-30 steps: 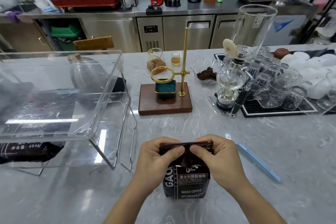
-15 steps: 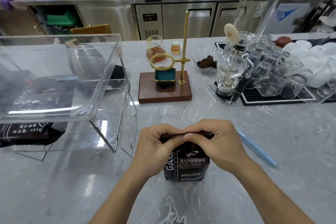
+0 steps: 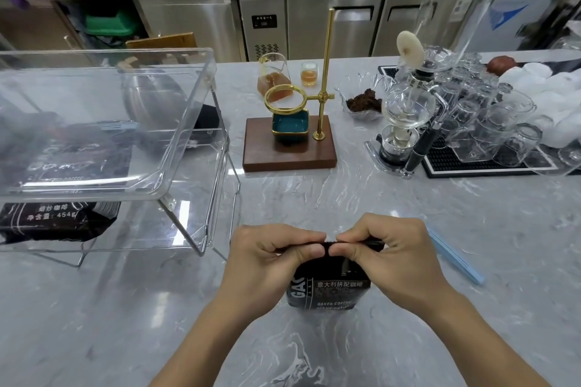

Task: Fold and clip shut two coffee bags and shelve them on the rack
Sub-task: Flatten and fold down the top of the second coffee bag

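A black coffee bag (image 3: 330,292) with white lettering stands upright on the marble counter in front of me. My left hand (image 3: 267,261) and my right hand (image 3: 390,258) both pinch its folded-over top edge, thumbs meeting in the middle. A light blue bag clip (image 3: 456,258) lies flat on the counter just right of my right hand. At the left stands a clear two-tier rack (image 3: 195,135). A second black coffee bag (image 3: 56,220) lies on its lower level, and a dark bag (image 3: 78,154) shows through the upper tray.
A wooden pour-over stand (image 3: 289,148) with a brass pole sits behind the bag. A glass siphon brewer (image 3: 405,126) and a black mat with several glass cups (image 3: 490,135) fill the right. A steel bowl (image 3: 154,94) is behind the rack.
Both hands have rolled the bag's top lower, so the bag stands shorter. The view has tilted down and the hands sit slightly lower in the frame.
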Demonstrator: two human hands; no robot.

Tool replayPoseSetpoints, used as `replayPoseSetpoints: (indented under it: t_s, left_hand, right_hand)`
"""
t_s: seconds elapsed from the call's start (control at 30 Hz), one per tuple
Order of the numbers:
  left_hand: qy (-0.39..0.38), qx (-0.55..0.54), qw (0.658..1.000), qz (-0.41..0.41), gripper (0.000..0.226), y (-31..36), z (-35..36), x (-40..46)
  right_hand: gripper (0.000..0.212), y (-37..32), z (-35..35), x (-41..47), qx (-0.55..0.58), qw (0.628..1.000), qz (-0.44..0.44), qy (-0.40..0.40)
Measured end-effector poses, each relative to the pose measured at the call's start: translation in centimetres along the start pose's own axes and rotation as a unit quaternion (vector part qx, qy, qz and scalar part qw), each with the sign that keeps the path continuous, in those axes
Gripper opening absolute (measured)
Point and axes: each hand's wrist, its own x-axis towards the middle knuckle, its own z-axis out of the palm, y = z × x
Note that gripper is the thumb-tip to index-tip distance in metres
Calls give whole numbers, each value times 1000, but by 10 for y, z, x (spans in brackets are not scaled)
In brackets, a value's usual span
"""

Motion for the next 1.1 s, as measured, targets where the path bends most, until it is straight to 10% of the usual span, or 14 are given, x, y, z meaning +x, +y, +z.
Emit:
replayPoseSetpoints:
  t_s: [0.5, 1.1]
  left_hand:
    - [32, 10, 998, 50, 24, -2, 0, -10]
    - [-44, -147, 983, -100, 16, 0, 30, -8]
  right_hand:
    - [29, 6, -5, -20, -66, 994, -63, 59]
    - [12, 6, -5, -33, 85, 988, 100, 79]
